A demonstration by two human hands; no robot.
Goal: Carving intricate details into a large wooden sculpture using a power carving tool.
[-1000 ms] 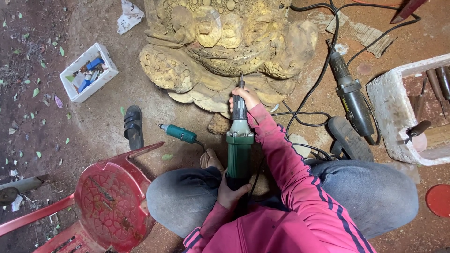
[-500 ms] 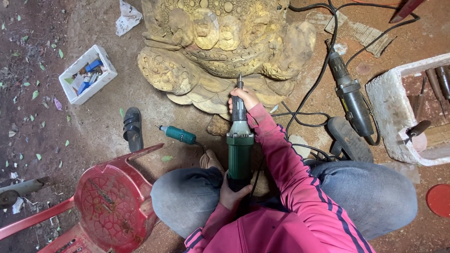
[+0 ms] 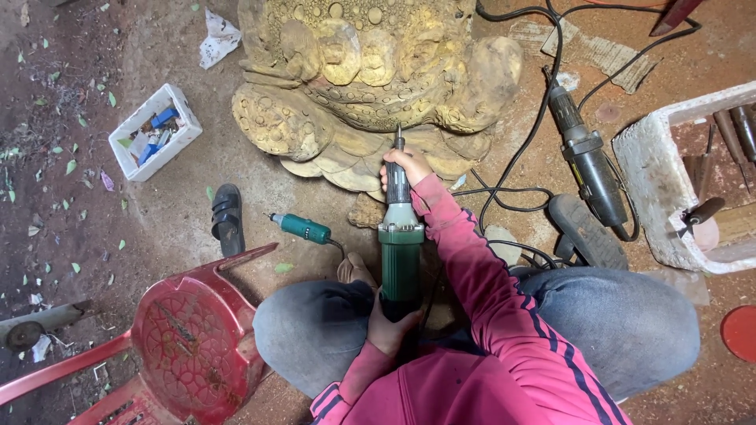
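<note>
I sit on the ground in front of a large carved wooden sculpture [image 3: 370, 79]. A long green die grinder [image 3: 400, 252] points away from me, its thin bit touching the sculpture's lower front edge. My right hand [image 3: 405, 167] is wrapped around the grinder's black neck near the bit. My left hand [image 3: 388, 330] grips the rear end of its green body, between my knees. Both sleeves are pink with dark stripes.
A small teal rotary tool [image 3: 303, 228] and a dark sandal [image 3: 228, 219] lie left of the grinder. A tipped red plastic chair [image 3: 189, 346] is at lower left, a white box of small parts [image 3: 155, 131] upper left. A grey grinder [image 3: 587, 161], black cables and a white foam box of chisels [image 3: 669, 189] lie right.
The view has shifted slightly. Both hands stay on the green grinder with its bit at the sculpture's lower edge.
</note>
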